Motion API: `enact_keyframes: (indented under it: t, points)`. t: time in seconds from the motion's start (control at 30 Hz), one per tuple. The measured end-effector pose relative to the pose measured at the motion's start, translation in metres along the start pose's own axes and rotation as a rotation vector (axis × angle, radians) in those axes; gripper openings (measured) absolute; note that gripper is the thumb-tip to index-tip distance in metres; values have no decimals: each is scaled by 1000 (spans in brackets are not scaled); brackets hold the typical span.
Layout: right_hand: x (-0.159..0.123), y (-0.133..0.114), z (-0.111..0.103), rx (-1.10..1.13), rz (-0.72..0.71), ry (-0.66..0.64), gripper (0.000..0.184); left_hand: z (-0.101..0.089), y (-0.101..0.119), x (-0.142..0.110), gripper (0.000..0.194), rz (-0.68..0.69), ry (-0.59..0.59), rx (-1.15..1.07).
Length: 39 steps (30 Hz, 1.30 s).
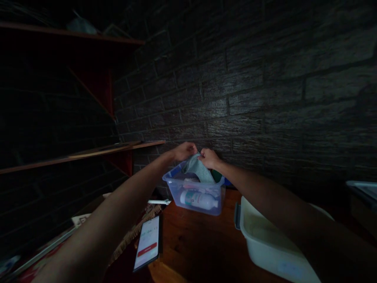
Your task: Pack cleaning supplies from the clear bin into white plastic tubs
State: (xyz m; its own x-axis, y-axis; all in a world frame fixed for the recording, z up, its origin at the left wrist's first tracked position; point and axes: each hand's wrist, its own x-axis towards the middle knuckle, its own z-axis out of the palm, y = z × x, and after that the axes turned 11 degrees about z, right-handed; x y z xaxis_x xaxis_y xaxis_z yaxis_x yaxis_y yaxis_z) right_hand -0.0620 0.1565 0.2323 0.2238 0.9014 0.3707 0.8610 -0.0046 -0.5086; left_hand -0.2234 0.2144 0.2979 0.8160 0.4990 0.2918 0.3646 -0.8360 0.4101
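Observation:
A grey-green cloth [198, 169] hangs over a clear bluish plastic bin [173, 190], its lower part inside. My left hand [186, 150] pinches the cloth's upper edge from the left. Close beside it, my right hand [209, 158] grips the same edge from the right. Through the bin's front wall shows a white bottle [198, 199] with a green and white label, lying on its side. A dark green thing sits at the bin's right end, partly hidden behind my right wrist.
A phone [149, 241] with a lit timer screen lies at the wooden table's [188, 239] left side. A large white tub [256, 245] stands right, under my right forearm. Wooden shelves [118, 149] jut from the left; a dark brick wall [235, 106] rises behind.

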Motion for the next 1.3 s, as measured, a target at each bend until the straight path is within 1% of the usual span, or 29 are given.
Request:
enact_keyframes:
  t: [0.1,0.17,0.27,0.4,0.53,0.63,0.7,0.73,0.8,0.83,0.9,0.93,0.97,1.0,1.03,1.1,1.13,1.2,1.23,1.3]
  points:
    - [-1,4,-11,-11,-2,26,31,-6,6,-1,25,-6,28,-2]
    - [-3,6,-17,-27,-16,7,31,-8,8,0,26,-16,78,9]
    - [-8,9,-19,-67,-52,-77,30,-12,8,5,29,-58,213,69]
    - [-26,7,-10,-140,-81,-159,28,-19,4,11,32,-121,387,214]
    - [-48,5,-3,-183,-130,-220,29,-35,5,7,31,-140,564,350]
    - [-59,6,-9,-161,-184,-294,28,-49,16,1,27,-116,693,406]
    - [-61,7,-20,-114,-195,-285,27,-54,32,-3,20,-60,744,425]
    - [-60,8,-28,-81,-187,-245,27,-54,42,-4,20,-16,755,432]
    - [-59,8,-48,0,-148,-107,32,-50,68,-6,21,105,747,440]
    - [-58,8,-59,45,-122,-30,41,-45,82,-6,22,176,729,442]
    - [-60,8,-79,132,-76,88,66,-33,113,-7,22,323,679,437]
    - [-62,7,-88,169,-62,124,77,-26,128,-7,22,390,652,430]
    - [-66,7,-96,197,-53,148,82,-19,144,-8,22,452,629,419]
    - [-72,8,-102,217,-49,164,79,-12,159,-9,22,510,611,408]
    - [-79,8,-108,228,-44,178,67,-6,173,-10,21,564,598,395]
    - [-95,14,-116,233,-14,212,34,4,197,-12,21,659,601,348]
    - [-104,19,-119,234,15,236,22,8,205,-13,20,693,618,307]
    - [-123,35,-127,249,74,298,14,12,215,-11,21,705,669,207]
    - [-133,47,-133,266,89,327,13,12,216,-9,22,677,694,133]
    - [-154,73,-148,320,99,383,13,14,211,-4,26,584,729,-40]
